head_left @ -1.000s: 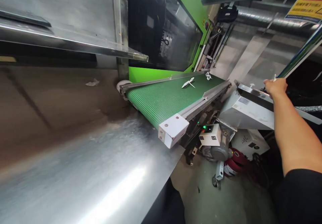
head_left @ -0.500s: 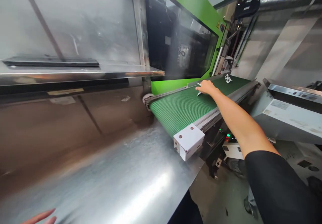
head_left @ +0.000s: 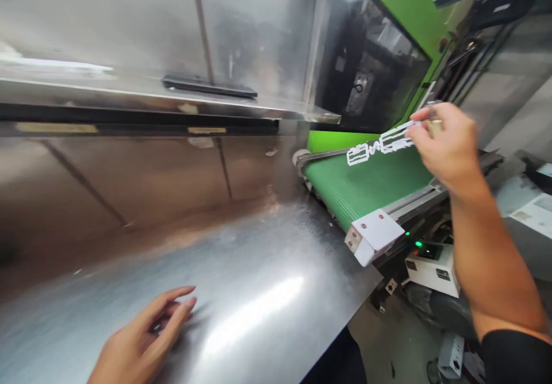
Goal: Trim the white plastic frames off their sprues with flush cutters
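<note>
My right hand [head_left: 444, 148] is raised above the far end of the green ribbed conveyor belt [head_left: 357, 191]. It is shut on a white moulded plastic piece [head_left: 379, 145], a long lattice-like part that sticks out to the left of my fingers. My left hand [head_left: 146, 338] hangs low over the galvanised steel sheet [head_left: 259, 280], its fingers loosely apart and nothing in them. Whether it touches the sheet, I cannot tell. No other white pieces show on the visible belt, and my right hand hides part of it.
A white end bracket [head_left: 373, 234] caps the near end of the conveyor, with a small white control box [head_left: 426, 269] showing a green light below it. A green moulding machine [head_left: 409, 22] with a dark window stands behind the belt. Steel panels fill the left side.
My right hand has risen from the belt and now holds the white piece up. My left hand has moved up into view over the steel sheet. The view has shifted with my head.
</note>
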